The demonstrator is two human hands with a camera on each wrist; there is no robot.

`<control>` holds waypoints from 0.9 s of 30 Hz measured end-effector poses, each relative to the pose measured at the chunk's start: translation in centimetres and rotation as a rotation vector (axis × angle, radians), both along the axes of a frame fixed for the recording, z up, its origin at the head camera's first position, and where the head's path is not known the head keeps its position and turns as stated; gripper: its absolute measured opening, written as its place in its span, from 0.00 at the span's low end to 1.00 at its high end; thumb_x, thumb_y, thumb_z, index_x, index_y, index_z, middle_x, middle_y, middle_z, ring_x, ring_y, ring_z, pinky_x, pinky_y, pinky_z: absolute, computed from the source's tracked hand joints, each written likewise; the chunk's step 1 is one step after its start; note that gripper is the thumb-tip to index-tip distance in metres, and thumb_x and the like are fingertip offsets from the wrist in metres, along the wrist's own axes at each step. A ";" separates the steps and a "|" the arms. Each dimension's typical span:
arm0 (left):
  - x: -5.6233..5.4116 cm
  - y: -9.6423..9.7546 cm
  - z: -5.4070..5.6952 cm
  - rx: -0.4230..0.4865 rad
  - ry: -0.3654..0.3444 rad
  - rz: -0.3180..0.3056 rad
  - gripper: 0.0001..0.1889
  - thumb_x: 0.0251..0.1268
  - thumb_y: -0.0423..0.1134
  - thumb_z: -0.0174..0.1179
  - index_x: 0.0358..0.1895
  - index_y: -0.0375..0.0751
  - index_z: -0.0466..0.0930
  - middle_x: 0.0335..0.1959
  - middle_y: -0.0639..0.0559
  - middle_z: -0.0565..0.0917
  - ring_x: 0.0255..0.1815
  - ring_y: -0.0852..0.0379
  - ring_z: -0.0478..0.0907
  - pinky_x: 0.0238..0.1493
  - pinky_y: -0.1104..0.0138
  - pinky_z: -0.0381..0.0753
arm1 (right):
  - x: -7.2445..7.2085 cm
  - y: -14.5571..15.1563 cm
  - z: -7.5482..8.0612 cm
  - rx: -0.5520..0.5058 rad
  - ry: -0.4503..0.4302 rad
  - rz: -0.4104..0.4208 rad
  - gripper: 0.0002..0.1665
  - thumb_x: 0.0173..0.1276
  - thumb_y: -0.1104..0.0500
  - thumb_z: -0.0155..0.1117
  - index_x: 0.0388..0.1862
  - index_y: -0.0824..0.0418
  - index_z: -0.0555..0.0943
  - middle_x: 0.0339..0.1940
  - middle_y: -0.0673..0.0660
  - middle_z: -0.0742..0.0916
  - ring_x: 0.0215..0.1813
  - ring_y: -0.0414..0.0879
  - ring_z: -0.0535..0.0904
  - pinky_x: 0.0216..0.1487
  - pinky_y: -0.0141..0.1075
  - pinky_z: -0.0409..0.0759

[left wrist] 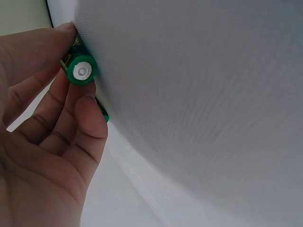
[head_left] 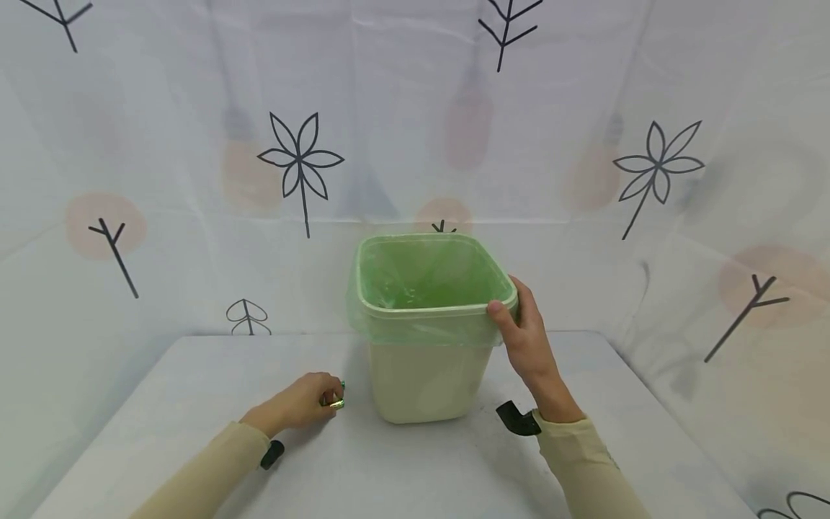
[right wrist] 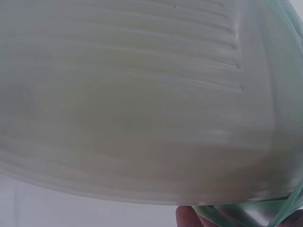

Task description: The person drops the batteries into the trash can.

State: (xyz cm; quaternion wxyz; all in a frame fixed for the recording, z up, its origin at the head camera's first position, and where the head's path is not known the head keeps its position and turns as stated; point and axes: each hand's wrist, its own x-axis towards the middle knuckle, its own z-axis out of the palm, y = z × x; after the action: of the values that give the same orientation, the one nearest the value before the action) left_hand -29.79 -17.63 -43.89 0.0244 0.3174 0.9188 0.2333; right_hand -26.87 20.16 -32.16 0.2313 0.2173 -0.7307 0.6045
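A cream trash bin stands on the table, lined with a translucent green bag folded over its rim. At the bin's right front corner, my right hand grips the rim through the bag; in the right wrist view, fingertips show below the bin wall. Left of the bin, low at the tabletop, my left hand pinches a green battery between thumb and fingers. A second green piece, perhaps another battery, peeks out behind those fingers, mostly hidden.
The white table ends at a back edge against a white cloth printed with plant drawings. Cloth also hangs at both sides. Black pieces are attached at both wrists.
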 end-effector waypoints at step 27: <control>0.8 -1.9 11.5 -0.075 0.104 0.072 0.09 0.58 0.29 0.64 0.42 0.40 0.80 0.31 0.57 0.78 0.32 0.60 0.75 0.33 0.65 0.76 | 0.0 0.2 -0.1 -0.012 -0.016 -0.002 0.32 0.72 0.55 0.55 0.72 0.54 0.60 0.60 0.63 0.73 0.53 0.49 0.71 0.54 0.36 0.69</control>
State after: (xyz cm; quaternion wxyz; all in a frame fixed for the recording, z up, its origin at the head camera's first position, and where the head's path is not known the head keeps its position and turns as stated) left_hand -28.96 -19.55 -32.35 -0.0198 0.2946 0.9378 0.1829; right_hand -26.91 20.33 -32.30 0.2274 0.2102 -0.7293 0.6102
